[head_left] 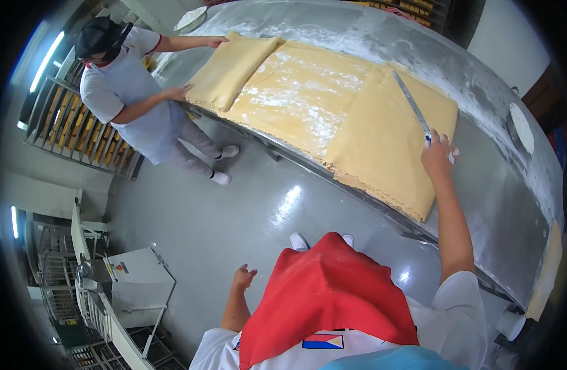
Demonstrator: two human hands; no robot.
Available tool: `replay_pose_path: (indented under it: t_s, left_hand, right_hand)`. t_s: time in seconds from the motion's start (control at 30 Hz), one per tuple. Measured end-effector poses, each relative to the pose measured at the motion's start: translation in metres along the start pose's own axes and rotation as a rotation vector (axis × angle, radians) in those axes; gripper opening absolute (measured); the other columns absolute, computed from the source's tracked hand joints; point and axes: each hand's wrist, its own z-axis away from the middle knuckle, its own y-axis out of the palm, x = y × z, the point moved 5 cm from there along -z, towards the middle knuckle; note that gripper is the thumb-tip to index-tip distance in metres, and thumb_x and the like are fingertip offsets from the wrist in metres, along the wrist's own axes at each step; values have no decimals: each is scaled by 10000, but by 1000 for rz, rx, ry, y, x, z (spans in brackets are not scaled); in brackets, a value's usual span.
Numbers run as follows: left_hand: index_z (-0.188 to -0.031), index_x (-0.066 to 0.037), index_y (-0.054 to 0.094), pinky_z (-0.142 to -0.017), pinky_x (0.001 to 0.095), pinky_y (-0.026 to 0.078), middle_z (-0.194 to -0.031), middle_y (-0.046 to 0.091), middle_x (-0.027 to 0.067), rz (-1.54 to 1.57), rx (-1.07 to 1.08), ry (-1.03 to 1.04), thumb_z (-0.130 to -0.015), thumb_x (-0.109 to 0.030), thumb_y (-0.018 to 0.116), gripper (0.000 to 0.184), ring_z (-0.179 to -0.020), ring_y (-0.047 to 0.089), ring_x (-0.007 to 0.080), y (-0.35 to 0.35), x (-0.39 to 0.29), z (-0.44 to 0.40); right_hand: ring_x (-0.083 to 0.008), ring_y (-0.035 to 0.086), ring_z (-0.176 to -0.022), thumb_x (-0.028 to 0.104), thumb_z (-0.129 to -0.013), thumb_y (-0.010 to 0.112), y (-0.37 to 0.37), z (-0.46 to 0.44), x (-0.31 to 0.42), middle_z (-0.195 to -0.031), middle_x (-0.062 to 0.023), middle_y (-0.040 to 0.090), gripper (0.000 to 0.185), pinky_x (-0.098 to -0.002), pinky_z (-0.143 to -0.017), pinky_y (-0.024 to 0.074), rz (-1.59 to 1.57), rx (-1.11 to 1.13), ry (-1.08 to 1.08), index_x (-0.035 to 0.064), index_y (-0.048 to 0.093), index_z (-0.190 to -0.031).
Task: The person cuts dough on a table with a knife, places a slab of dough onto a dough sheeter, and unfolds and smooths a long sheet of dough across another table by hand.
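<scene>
A large sheet of pale yellow dough (296, 102) lies along the steel table, its middle dusted with flour. Its near right part is covered by a folded-over layer (382, 132), and the far left end is folded too. My right hand (439, 154) grips the handle of a long knife (411, 102); the blade reaches over the right part of the dough, and whether it touches is unclear. Well away from the table, my left hand (244, 277) hangs low by my side, holding nothing, fingers apart.
A co-worker (132, 92) stands at the table's left end with both hands on the folded dough. White dishes of flour (521, 127) sit on the steel table (481, 203). A rack of trays (86, 126) stands behind the co-worker; a machine (135, 287) is at lower left.
</scene>
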Motion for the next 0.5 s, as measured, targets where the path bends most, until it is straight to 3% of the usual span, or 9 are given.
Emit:
replay_pose_path:
  t_s: [0.1,0.17,0.27,0.5]
  left_hand:
    - [-1517,11,331,-833,396,561,-1474,472,245,83,-4,-52,-878,-276,740,811,-1106,647,323,-3,-8,16]
    - [-1549,-14,260,-862,471,556,-1494,440,238,140,57,-88,-890,-272,726,847,-1130,626,353,-3,-11,24]
    - [-1566,-32,206,-885,539,542,-1496,427,230,262,91,-124,-906,-265,707,861,-1146,602,385,2,-8,18]
    - [-1560,-31,222,-891,539,543,-1492,431,221,329,99,-96,-911,-274,700,841,-1128,600,376,4,-20,13]
  right_hand:
    - [-288,472,-1298,268,-961,551,6,4,0,-1354,-93,544,472,-506,-1073,304,-2,-87,-29,177,511,-1422]
    - [-320,426,-1354,288,-979,535,9,3,-2,-1471,-98,466,501,-558,-1135,253,-18,-30,32,193,462,-1466]
    - [-318,413,-1362,288,-980,531,15,0,-5,-1476,-94,462,497,-563,-1133,253,-29,-19,16,190,464,-1463]
    - [-313,398,-1372,273,-973,538,8,2,-4,-1465,-98,469,504,-536,-1123,272,-81,17,6,173,463,-1461]
